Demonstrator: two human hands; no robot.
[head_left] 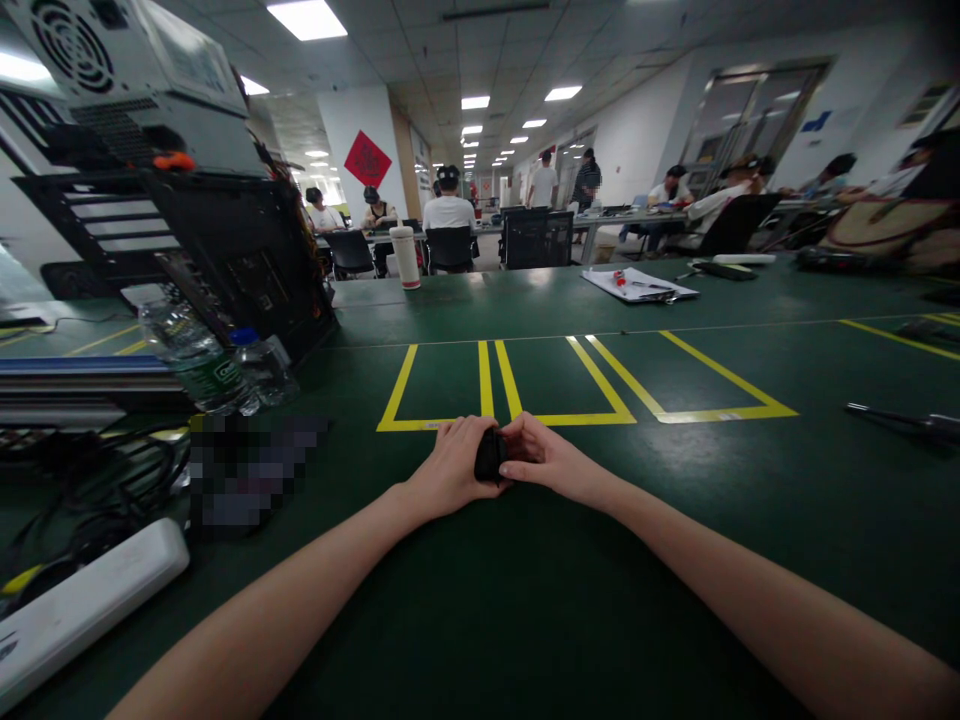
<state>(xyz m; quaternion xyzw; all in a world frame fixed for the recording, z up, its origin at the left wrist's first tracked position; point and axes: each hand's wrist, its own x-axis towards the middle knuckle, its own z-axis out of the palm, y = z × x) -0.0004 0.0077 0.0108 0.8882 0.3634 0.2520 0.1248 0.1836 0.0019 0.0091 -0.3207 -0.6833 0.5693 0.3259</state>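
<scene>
A small black object (490,456), its kind too dark to make out, is between my two hands over the green table (525,600). My left hand (457,462) is wrapped round its left side, with the thumb beneath. From the right, my right hand (546,460) pinches its edge with thumb and fingertips. Just beyond my hands, yellow tape (570,420) marks out several boxes on the tabletop.
Plastic bottles (199,350) and a black computer frame (232,260) stand at left, near cables and a white power strip (97,610). A white cup (406,258) and a clipboard (637,285) are farther back. A black pen-like tool (911,420) lies right. Several people sit beyond.
</scene>
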